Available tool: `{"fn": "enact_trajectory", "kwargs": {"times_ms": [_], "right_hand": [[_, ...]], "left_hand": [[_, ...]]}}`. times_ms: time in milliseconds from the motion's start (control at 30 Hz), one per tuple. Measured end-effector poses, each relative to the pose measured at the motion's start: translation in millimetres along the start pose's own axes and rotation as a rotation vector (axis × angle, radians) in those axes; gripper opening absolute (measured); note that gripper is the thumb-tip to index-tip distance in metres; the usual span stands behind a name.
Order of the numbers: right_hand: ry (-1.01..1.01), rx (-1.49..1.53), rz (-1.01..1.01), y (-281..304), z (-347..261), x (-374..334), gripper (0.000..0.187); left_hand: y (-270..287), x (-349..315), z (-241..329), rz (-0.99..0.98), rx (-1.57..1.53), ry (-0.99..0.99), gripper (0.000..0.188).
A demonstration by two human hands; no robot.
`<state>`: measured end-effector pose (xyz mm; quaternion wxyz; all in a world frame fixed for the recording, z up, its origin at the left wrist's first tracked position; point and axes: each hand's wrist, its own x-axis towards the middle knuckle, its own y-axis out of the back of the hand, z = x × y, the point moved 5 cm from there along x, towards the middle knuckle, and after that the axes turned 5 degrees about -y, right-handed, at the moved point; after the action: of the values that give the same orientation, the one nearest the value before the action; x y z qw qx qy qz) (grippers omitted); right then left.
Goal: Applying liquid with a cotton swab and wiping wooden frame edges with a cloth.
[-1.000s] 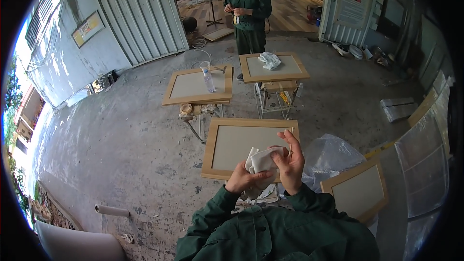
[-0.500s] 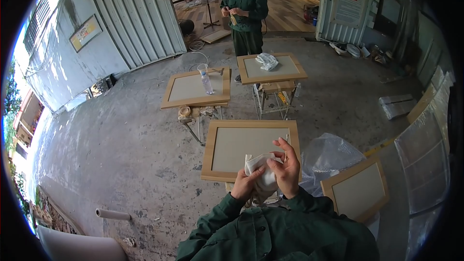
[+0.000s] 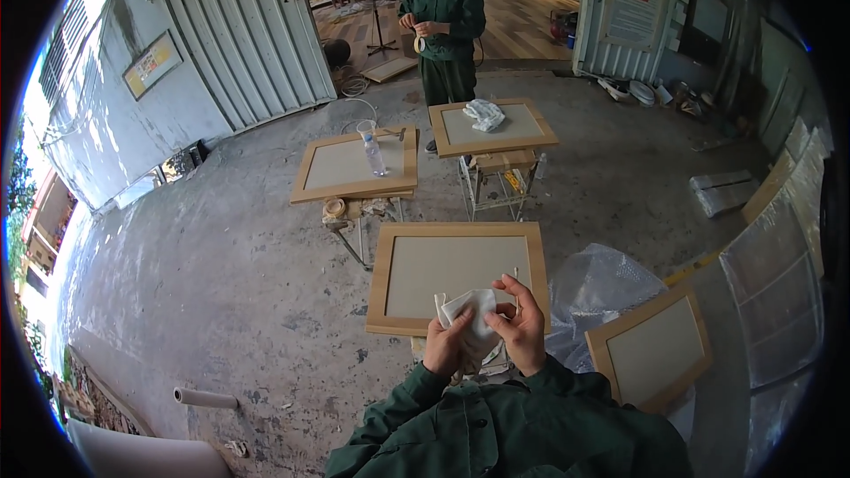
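A folded white cloth [image 3: 479, 317] is held between my two hands, just above the near edge of a wood-framed panel [image 3: 443, 267]. My left hand [image 3: 445, 347] pinches the cloth from its left side, thumb on top. On the other side my right hand [image 3: 524, 329] grips it with the thumb, its index finger raised. A thin pale stick [image 3: 517, 276] shows beside the right fingers; whether it is held there I cannot tell. The panel has a light wooden border and a pale grey-beige centre. Parts of its near border are hidden by my hands.
Beyond stand two more framed panels on supports: one with a clear bottle [image 3: 375, 158] and a cup, the other with a crumpled white cloth [image 3: 484, 114]. A co-worker [image 3: 443, 22] stands behind. Bubble wrap [image 3: 598, 283] and a leaning framed panel [image 3: 651, 350] lie to my right.
My hands and the cloth have shifted slightly down and left, and the cloth's folds have changed. The view has tilted a little. The co-worker still handles a small pale ring-shaped thing.
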<state>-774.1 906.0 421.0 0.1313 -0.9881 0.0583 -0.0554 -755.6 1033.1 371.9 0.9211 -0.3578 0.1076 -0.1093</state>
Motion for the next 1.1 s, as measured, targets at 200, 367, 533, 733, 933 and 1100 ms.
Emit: {"fn": "enact_trajectory", "kwargs": {"times_ms": [200, 367, 533, 733, 933, 1100], "right_hand": [[0.012, 0.012, 0.064, 7.0, -5.3, -6.6, 0.060], [0.058, 0.027, 0.073, 4.6, 11.6, -4.8, 0.056], [0.077, -0.041, 0.052, 10.0, 12.1, -6.8, 0.054], [0.123, -0.094, 0.103, 12.2, 8.0, -10.0, 0.053], [0.098, -0.129, 0.068, 1.2, 14.2, -6.9, 0.053], [0.043, -0.033, 0.072, 2.1, 18.3, -2.7, 0.048]], "left_hand": [[-2.8, 0.3, -12.6, 0.046, -0.075, 0.071, 0.027], [8.1, 1.4, -11.7, 0.089, -0.081, -0.132, 0.058], [-4.7, -0.5, -9.6, -0.006, 0.075, -0.241, 0.065], [9.2, 1.4, -25.5, -0.007, 0.081, -0.040, 0.026], [12.6, -9.2, -20.0, -0.115, 0.178, -0.010, 0.033], [8.2, -7.7, -18.1, -0.122, 0.344, 0.017, 0.033]]}}
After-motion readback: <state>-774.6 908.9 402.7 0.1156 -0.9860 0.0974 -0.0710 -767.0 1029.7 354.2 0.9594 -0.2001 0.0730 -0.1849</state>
